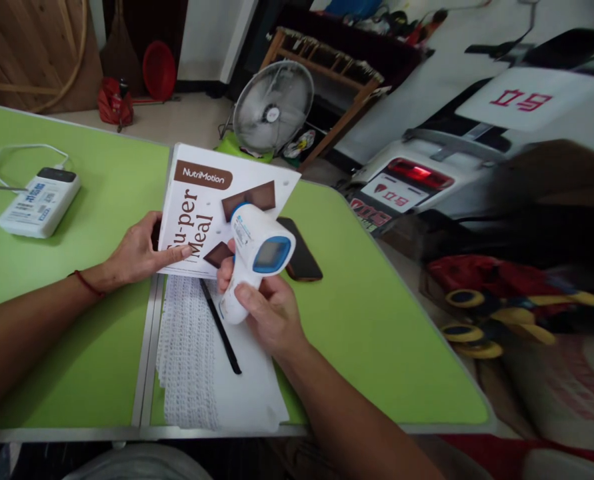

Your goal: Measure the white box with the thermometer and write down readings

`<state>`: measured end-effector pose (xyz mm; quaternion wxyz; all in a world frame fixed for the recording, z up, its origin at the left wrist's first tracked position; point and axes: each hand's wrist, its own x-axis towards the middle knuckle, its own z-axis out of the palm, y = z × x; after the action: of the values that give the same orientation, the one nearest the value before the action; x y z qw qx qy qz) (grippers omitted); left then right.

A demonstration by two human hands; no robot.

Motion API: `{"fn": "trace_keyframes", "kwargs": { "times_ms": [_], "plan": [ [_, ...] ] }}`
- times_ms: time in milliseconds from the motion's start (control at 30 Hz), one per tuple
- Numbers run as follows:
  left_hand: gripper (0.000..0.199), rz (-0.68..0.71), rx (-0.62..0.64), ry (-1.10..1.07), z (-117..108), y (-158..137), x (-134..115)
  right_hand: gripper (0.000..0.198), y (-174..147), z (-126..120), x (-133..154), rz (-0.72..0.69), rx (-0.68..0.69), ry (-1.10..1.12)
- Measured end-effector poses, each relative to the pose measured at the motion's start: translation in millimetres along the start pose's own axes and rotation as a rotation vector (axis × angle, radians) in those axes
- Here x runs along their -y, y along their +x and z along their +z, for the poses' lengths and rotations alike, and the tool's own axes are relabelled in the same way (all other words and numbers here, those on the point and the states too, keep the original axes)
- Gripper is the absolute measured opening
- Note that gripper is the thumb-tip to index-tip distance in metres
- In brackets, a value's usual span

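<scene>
My left hand (pixel 139 252) grips the lower left edge of a white box (pixel 191 210) printed "NutriMotion" and "Su-per Meal", with the thumb across its front. In my right hand (pixel 274 313) is a white and blue infrared thermometer (pixel 244 267), my fingers wrapped round its handle. Its small grey screen faces me and its head overlaps the right part of the box. Below the box lie sheets of paper (pixel 191 373) covered with handwriting, and a black pen (pixel 221 330) rests on them. A dark phone (pixel 304 257) lies right of the thermometer, partly hidden by it.
The green folding table (pixel 371 320) has a metal seam down its middle. A white power bank (pixel 41 203) with a cable lies at the left. Behind the table stand a fan (pixel 271 110) and a white scooter (pixel 417 177). Yellow-handled scissors (pixel 477 327) are at the right.
</scene>
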<state>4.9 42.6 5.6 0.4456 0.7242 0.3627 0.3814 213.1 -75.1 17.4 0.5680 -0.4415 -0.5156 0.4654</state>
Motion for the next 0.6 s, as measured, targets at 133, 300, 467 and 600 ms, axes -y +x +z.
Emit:
{"fn": "trace_keyframes", "kwargs": {
  "times_ms": [133, 300, 467, 600],
  "plan": [
    [0.074, -0.02, 0.015, -0.026, 0.6, -0.2, -2.1, 0.039, 2.2, 0.1, -3.4, -0.002, -0.047, 0.027],
    [0.069, 0.021, 0.007, -0.025, 1.8, 0.0, -2.6, 0.038, 2.0, 0.7, -8.7, 0.004, -0.072, 0.009],
    [0.071, 0.013, 0.0, 0.013, 1.8, 0.1, -3.9, 0.034, -0.4, 2.7, -12.6, 0.0, -0.061, 0.046],
    [0.073, -0.006, 0.015, 0.031, 1.2, 0.1, -5.6, 0.043, -1.4, 3.5, -9.8, 0.047, -0.065, 0.119]
  ]
}}
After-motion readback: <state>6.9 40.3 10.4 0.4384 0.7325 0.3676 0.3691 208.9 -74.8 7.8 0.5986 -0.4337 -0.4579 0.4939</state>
